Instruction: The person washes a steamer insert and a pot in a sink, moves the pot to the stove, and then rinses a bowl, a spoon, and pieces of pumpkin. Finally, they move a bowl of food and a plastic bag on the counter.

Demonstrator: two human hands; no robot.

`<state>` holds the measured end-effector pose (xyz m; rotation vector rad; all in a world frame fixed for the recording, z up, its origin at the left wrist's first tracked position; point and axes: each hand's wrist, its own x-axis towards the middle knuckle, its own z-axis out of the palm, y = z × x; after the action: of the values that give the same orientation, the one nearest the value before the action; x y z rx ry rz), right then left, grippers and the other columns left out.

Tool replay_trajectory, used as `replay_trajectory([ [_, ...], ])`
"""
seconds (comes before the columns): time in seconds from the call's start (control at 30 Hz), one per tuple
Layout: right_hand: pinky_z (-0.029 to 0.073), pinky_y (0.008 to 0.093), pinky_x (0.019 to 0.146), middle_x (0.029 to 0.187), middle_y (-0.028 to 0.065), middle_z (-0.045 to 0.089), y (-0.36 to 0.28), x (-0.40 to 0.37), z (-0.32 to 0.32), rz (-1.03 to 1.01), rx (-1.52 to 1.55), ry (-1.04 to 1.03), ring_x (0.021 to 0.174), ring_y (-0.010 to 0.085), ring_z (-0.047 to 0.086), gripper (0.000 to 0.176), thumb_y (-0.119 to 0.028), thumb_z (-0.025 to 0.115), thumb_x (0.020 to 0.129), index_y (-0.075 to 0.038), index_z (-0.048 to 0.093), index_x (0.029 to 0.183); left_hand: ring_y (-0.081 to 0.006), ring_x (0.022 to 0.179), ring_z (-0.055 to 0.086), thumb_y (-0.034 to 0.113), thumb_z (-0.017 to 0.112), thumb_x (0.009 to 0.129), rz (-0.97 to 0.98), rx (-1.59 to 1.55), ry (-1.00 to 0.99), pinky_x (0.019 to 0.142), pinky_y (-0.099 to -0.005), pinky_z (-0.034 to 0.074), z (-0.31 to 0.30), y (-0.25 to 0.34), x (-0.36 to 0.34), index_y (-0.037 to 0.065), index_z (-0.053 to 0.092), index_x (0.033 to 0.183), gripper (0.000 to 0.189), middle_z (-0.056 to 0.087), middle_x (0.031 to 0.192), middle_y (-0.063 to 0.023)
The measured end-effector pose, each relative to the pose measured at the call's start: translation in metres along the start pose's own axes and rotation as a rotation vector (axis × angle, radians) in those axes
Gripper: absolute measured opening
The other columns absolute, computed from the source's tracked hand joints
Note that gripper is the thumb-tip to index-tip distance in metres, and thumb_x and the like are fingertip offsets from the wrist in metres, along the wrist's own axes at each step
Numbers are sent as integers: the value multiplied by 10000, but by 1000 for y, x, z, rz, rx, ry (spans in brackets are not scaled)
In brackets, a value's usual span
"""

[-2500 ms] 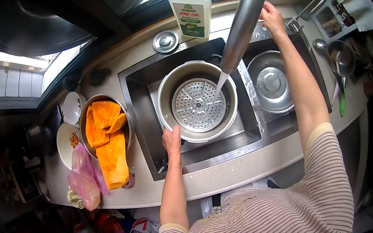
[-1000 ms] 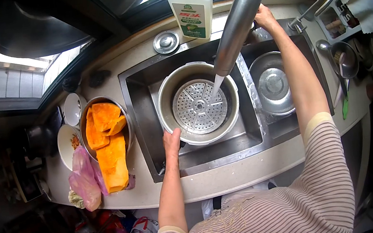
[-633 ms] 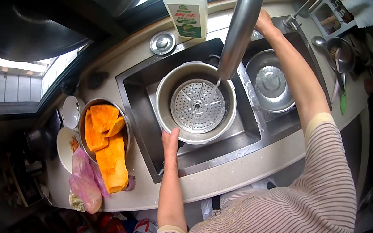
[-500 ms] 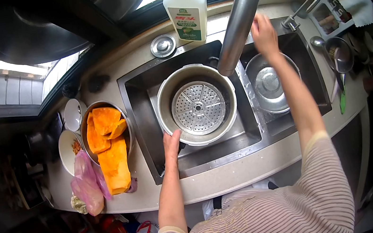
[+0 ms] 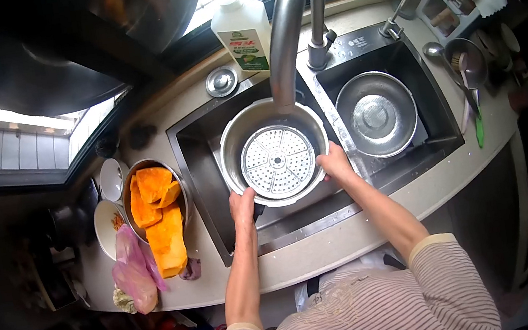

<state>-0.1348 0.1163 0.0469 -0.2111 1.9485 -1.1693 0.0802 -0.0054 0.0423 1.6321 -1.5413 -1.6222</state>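
A deep metal pot (image 5: 229, 149) sits in the left sink basin under the spout of the faucet (image 5: 286, 33). Inside it lies a round perforated steamer rack (image 5: 277, 160). My left hand (image 5: 243, 206) grips the pot's near left rim, close to a dark handle. On the right rim my right hand (image 5: 335, 163) is closed, thumb over the edge. The undersides of both hands' fingers are hidden by the pot wall. In the right basin stands a metal bowl (image 5: 378, 115).
Orange pumpkin pieces (image 5: 165, 229) fill a metal bowl on the left counter, beside a pink plastic bag (image 5: 133, 271) and white bowls (image 5: 108, 227). A white jug (image 5: 242, 36) and sink strainer lid (image 5: 222, 82) stand behind the sink. Ladle (image 5: 433, 50) and strainer (image 5: 467, 62) lie right.
My right hand has come down from behind the faucet to the pot's right rim. My left hand still holds the pot. The view has shifted and turned slightly.
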Motion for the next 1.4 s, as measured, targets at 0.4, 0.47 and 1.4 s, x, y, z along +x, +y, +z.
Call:
replay_trajectory([
  [0.4, 495, 353, 643, 759, 145, 650, -77, -122, -57, -391, -268, -143, 656, 271, 640, 462, -207, 608, 688, -40, 551, 1115, -130, 778, 530, 10, 510, 677, -67, -326, 100, 714, -242, 422, -44, 73, -145, -50, 508, 1062, 390, 569, 897, -68],
  [0.47, 503, 328, 628, 811, 158, 658, -91, -137, -68, -588, -305, -184, 663, 253, 650, 538, -230, 656, 684, -27, 518, 1163, -125, 762, 533, 2, 511, 680, -26, -370, 102, 697, -235, 430, -54, 89, -173, -48, 496, 1072, 396, 566, 897, -72],
  [1.4, 486, 389, 727, 894, 118, 654, -66, -192, 71, -841, -1803, -868, 850, 285, 631, 320, -343, 569, 794, -131, 628, 1027, -249, 948, 595, 176, 607, 720, 92, -314, 188, 833, -351, 441, -95, -10, -282, 32, 471, 1191, 511, 619, 1028, -140],
])
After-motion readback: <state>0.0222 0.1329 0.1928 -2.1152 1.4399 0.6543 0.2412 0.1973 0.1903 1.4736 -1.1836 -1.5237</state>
